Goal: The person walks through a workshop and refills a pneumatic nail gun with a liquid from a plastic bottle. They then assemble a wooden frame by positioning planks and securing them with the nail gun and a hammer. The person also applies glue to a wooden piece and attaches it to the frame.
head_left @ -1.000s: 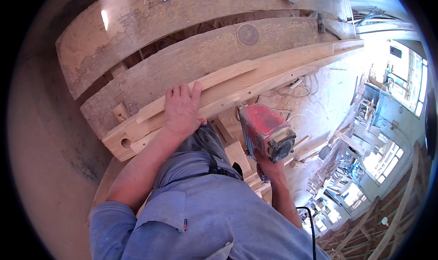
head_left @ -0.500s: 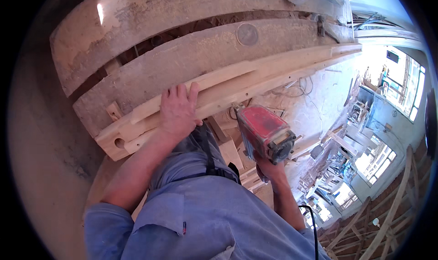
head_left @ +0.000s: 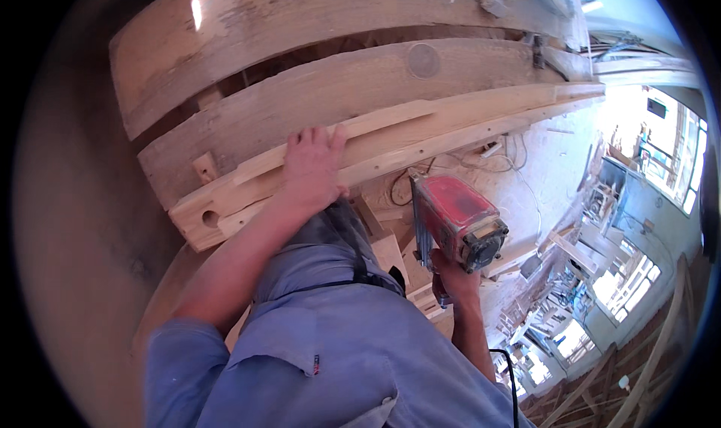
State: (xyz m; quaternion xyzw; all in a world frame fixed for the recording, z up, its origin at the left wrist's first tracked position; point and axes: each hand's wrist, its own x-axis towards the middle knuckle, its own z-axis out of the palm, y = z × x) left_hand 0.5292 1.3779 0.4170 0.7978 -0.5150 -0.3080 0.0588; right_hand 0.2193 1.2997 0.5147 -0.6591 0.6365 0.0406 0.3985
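A long pale wooden beam (head_left: pixel 466 122) lies along the near edge of the bench, with a round hole at its left end and small holes along its near face. My left hand (head_left: pixel 314 165) grips it, fingers hooked over the raised strip and thumb on the near side. In my right hand (head_left: pixel 455 276) is a red nail gun (head_left: pixel 457 209), held by its handle, most of which is hidden behind the body. Its nose points at the beam's near face but stands a little apart from it.
The bench top (head_left: pixel 263 97) is made of thick worn planks with a long gap between them. A small wooden block (head_left: pixel 203 167) sits on it behind the beam's left end. Cables (head_left: pixel 518 158) lie on the dusty floor at right. Timber pieces (head_left: pixel 387 255) stand below the beam.
The nail gun's nose has pulled back from the beam's near face, toward me and to the right. My left hand keeps its hold on the beam. The whole view has shifted slightly.
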